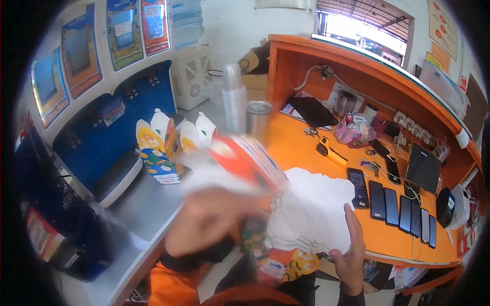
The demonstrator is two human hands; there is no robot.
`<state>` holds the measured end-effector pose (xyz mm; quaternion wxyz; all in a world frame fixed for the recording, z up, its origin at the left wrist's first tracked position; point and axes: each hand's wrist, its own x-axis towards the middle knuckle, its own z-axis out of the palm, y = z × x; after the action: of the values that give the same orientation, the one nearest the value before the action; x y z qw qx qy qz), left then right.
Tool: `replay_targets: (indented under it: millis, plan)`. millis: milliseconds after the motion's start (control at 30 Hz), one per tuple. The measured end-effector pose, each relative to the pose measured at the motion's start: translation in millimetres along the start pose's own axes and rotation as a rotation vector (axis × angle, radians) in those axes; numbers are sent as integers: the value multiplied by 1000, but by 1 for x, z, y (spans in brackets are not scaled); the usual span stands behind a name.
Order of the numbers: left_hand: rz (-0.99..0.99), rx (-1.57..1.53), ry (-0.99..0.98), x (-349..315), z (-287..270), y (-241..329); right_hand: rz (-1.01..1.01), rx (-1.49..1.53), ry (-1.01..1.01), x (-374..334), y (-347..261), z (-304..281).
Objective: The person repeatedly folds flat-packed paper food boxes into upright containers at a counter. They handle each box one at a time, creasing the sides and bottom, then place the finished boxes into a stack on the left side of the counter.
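Note:
Blurred by motion, my left hand (pixel 212 217) holds a red, yellow and white printed carton (pixel 240 163) just above itself. Its fingers are smeared, and the carton's exact shape is hard to make out. My right hand (pixel 351 247) grips the right edge of a stack of flat white cartons (pixel 319 209), which lies tilted at the front edge of the orange desk. Colourful printed sides show beneath the stack. Two folded cartons stand upright with flaps raised on the grey counter: a yellow and blue carton (pixel 159 153), and another carton (pixel 199 132) partly hidden by the blurred one.
On the orange desk (pixel 291 143) lie several phones (pixel 391 206), a yellow handheld thermometer (pixel 331 151), a tablet (pixel 314 112) and tangled cables. Stacked clear cups (pixel 234 107) and a metal tumbler (pixel 259 115) stand behind. A blue drink dispenser (pixel 117 130) borders the grey counter (pixel 148 204).

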<state>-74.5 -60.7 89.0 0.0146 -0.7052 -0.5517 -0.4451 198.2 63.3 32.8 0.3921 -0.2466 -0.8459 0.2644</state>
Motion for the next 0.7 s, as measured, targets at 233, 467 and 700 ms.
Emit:
replay_targets:
  millis: [233, 467, 700]
  plan:
    - [-185, 473, 438, 88, -63, -104, 111, -201, -120, -14, 24, 13]
    - [-282, 669, 330, 105, -44, -173, 141, -291, -203, -25, 27, 6]
    - [41, 822, 544, 95, -9, -114, 158, -331, -362, -38, 42, 5]
